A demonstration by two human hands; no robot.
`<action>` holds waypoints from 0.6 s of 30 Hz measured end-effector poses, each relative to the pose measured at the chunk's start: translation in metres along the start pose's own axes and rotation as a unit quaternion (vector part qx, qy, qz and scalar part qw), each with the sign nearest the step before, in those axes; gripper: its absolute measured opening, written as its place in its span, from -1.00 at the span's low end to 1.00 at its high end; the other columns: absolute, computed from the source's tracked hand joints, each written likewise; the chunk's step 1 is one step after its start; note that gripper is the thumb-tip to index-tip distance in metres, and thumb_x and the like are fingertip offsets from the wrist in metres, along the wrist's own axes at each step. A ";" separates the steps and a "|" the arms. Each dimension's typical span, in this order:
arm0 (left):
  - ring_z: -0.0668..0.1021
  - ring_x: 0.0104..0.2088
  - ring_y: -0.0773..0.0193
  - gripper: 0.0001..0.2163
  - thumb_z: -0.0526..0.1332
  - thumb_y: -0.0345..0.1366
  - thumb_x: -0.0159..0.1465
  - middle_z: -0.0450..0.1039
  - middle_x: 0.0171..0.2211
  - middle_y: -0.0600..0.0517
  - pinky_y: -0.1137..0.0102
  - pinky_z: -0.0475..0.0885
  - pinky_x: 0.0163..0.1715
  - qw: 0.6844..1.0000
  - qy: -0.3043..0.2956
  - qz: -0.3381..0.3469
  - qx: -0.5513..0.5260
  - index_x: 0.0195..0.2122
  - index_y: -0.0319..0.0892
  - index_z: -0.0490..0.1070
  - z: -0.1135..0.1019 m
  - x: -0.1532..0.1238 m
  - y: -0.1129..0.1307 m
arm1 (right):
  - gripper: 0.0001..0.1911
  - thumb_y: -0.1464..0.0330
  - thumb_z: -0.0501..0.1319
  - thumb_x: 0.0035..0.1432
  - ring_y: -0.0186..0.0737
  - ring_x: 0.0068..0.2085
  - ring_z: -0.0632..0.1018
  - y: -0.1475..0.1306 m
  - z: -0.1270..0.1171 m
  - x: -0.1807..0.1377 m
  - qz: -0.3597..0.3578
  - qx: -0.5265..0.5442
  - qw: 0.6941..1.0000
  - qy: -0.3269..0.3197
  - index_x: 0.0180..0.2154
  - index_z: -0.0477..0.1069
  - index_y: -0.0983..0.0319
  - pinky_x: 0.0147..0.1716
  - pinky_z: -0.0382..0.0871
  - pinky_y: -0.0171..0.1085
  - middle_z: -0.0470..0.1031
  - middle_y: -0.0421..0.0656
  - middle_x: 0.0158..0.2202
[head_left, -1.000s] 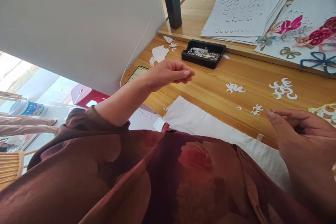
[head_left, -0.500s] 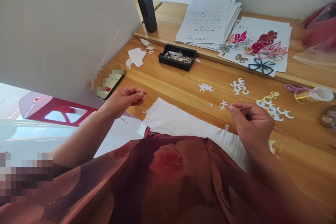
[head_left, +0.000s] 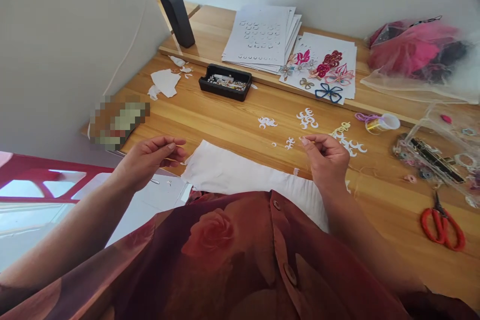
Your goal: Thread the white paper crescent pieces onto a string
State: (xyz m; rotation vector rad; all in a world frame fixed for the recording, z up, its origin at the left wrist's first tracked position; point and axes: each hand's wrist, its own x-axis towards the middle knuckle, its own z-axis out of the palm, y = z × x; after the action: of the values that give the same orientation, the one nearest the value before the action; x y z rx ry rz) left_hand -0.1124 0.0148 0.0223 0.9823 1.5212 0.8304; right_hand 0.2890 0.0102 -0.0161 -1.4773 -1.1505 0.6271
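Pinched thumb to forefinger, the right hand (head_left: 330,161) hovers near the tabletop with a pale speck at its fingertips; whether that is a held piece or just a nail, I cannot tell. The left hand (head_left: 149,158) also brings thumb and forefinger together, and what lies between them cannot be made out.

Just left of the right grip sits a small cluster of white crescents (head_left: 290,143), with a single crescent (head_left: 274,144) farther left. Beyond that grip lies a larger crescent pile (head_left: 307,118). Between the two hands, nearer the body, spreads a white cloth (head_left: 240,167).

Beyond the left grip, a phone (head_left: 127,117) is pixelated, so its screen cannot be read. Farther off than both hands, stacked papers (head_left: 258,35) carry rows of small curved marks. To the right grip's right stands a gold-wound spool (head_left: 382,123), any label too small to read, and red-handled scissors (head_left: 442,227) lie farther right.
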 end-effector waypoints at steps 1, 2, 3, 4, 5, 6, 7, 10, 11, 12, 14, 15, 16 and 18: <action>0.66 -0.33 0.25 -0.51 0.57 0.02 0.03 0.67 -0.33 -0.03 0.45 0.56 -0.35 1.000 0.004 -0.002 -0.003 -0.10 -0.16 0.65 -0.001 -0.002 -0.003 | -0.80 0.23 0.40 0.10 -0.42 -0.57 0.16 0.002 -0.001 0.001 -0.007 0.002 1.000 0.005 -0.31 0.60 0.22 -0.53 0.04 -0.31 0.21 -0.37 -0.61; 0.65 -0.34 0.26 -0.50 0.57 0.02 0.03 0.66 -0.33 -0.03 0.46 0.55 -0.37 1.000 0.008 -0.004 -0.004 -0.09 -0.17 0.65 -0.002 -0.004 -0.005 | -0.81 0.24 0.41 0.09 -0.42 -0.56 0.16 0.004 -0.001 0.001 -0.013 0.004 1.000 0.012 -0.31 0.61 0.22 -0.52 0.03 -0.31 0.23 -0.37 -0.61; 0.65 -0.36 0.28 -0.50 0.57 0.02 0.02 0.66 -0.34 -0.02 0.46 0.55 -0.38 1.000 0.012 -0.006 -0.005 -0.09 -0.18 0.65 -0.003 -0.006 -0.008 | -0.82 0.25 0.42 0.08 -0.43 -0.56 0.17 0.006 -0.001 0.002 -0.016 0.007 1.000 0.019 -0.31 0.62 0.23 -0.53 0.02 -0.31 0.24 -0.36 -0.61; 0.64 -0.37 0.28 -0.50 0.57 0.02 0.02 0.65 -0.35 -0.02 0.46 0.55 -0.39 1.000 0.013 -0.008 -0.004 -0.10 -0.19 0.64 -0.005 -0.009 -0.010 | -0.82 0.26 0.43 0.07 -0.43 -0.57 0.17 0.007 -0.001 0.002 -0.017 0.009 1.000 0.025 -0.32 0.62 0.23 -0.53 0.00 -0.30 0.26 -0.35 -0.61; 0.63 -0.40 0.30 -0.50 0.57 0.02 0.02 0.64 -0.37 -0.01 0.46 0.54 -0.40 1.000 0.017 -0.008 -0.004 -0.11 -0.20 0.64 -0.007 -0.012 -0.012 | -0.83 0.27 0.44 0.07 -0.42 -0.57 0.18 0.008 -0.001 0.002 -0.017 0.012 0.999 0.031 -0.32 0.63 0.24 -0.54 -0.02 -0.29 0.27 -0.34 -0.61; 0.61 -0.42 0.31 -0.51 0.57 0.02 0.02 0.63 -0.39 -0.01 0.46 0.54 -0.41 1.000 0.021 -0.006 -0.006 -0.13 -0.21 0.64 -0.009 -0.015 -0.013 | -0.83 0.29 0.44 0.06 -0.43 -0.58 0.17 0.009 0.000 0.003 -0.018 0.013 0.999 0.034 -0.32 0.63 0.25 -0.54 -0.04 -0.28 0.28 -0.34 -0.62; 0.60 -0.43 0.32 -0.51 0.57 0.02 0.01 0.62 -0.41 0.00 0.47 0.52 -0.42 1.000 0.025 -0.002 -0.010 -0.16 -0.22 0.64 -0.012 -0.018 -0.015 | -0.83 0.30 0.45 0.04 -0.43 -0.58 0.18 0.009 0.001 0.004 -0.023 0.015 0.999 0.039 -0.32 0.64 0.26 -0.55 -0.04 -0.27 0.28 -0.33 -0.62; 0.56 -0.48 0.35 -0.53 0.57 0.01 0.01 0.57 -0.48 0.02 0.49 0.46 -0.47 0.998 0.049 0.012 -0.031 -0.20 -0.24 0.64 -0.022 -0.026 -0.021 | -0.83 0.32 0.45 -0.02 -0.41 -0.58 0.21 0.013 0.004 0.006 -0.049 0.001 0.997 0.058 -0.34 0.64 0.26 -0.54 -0.02 -0.26 0.29 -0.31 -0.62; 0.55 -0.50 0.35 -0.54 0.57 0.01 0.02 0.55 -0.50 0.02 0.49 0.44 -0.49 0.997 0.058 0.015 -0.038 -0.21 -0.25 0.64 -0.025 -0.029 -0.024 | -0.83 0.31 0.45 -0.04 -0.41 -0.58 0.21 0.015 0.005 0.008 -0.059 -0.007 0.996 0.066 -0.35 0.64 0.26 -0.54 -0.02 -0.26 0.30 -0.31 -0.62; 0.54 -0.52 0.36 -0.55 0.56 0.01 0.03 0.54 -0.52 0.03 0.48 0.42 -0.50 0.997 0.066 0.018 -0.044 -0.21 -0.25 0.64 -0.028 -0.031 -0.029 | -0.83 0.31 0.45 -0.05 -0.41 -0.58 0.21 0.016 0.005 0.009 -0.068 -0.014 0.995 0.073 -0.36 0.64 0.25 -0.55 -0.02 -0.25 0.30 -0.30 -0.62; 0.50 -0.56 0.38 -0.57 0.54 0.02 0.07 0.52 -0.56 0.04 0.48 0.39 -0.53 0.996 0.075 0.019 -0.050 -0.22 -0.24 0.64 -0.034 -0.035 -0.040 | -0.82 0.29 0.44 -0.08 -0.40 -0.59 0.20 0.019 0.006 0.012 -0.088 -0.020 0.992 0.088 -0.38 0.64 0.24 -0.55 -0.05 -0.24 0.29 -0.29 -0.62; 0.49 -0.58 0.39 -0.58 0.52 0.03 0.10 0.51 -0.57 0.05 0.48 0.38 -0.54 0.996 0.076 0.018 -0.052 -0.23 -0.24 0.64 -0.036 -0.037 -0.047 | -0.82 0.29 0.43 -0.09 -0.40 -0.60 0.19 0.020 0.006 0.014 -0.098 -0.023 0.990 0.096 -0.39 0.64 0.24 -0.55 -0.06 -0.24 0.29 -0.29 -0.62; 0.48 -0.59 0.39 -0.59 0.50 0.04 0.12 0.50 -0.58 0.04 0.49 0.36 -0.55 0.996 0.075 0.016 -0.054 -0.25 -0.24 0.64 -0.039 -0.038 -0.054 | -0.83 0.28 0.42 -0.10 -0.39 -0.60 0.19 0.021 0.006 0.015 -0.107 -0.028 0.988 0.104 -0.40 0.64 0.23 -0.55 -0.06 -0.23 0.29 -0.28 -0.62; 0.47 -0.60 0.40 -0.62 0.46 0.04 0.18 0.49 -0.60 0.03 0.49 0.34 -0.56 0.995 0.075 0.012 -0.060 -0.29 -0.23 0.63 -0.043 -0.041 -0.067 | -0.84 0.28 0.41 -0.12 -0.36 -0.60 0.22 0.019 0.006 0.018 -0.121 -0.045 0.984 0.121 -0.44 0.62 0.21 -0.55 -0.03 -0.22 0.30 -0.25 -0.62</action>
State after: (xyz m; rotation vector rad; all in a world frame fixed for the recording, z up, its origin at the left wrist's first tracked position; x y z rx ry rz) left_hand -0.1616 -0.0497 -0.0139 0.8674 1.5681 1.0205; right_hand 0.2972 0.0307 -0.0320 -1.4174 -1.1554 0.2239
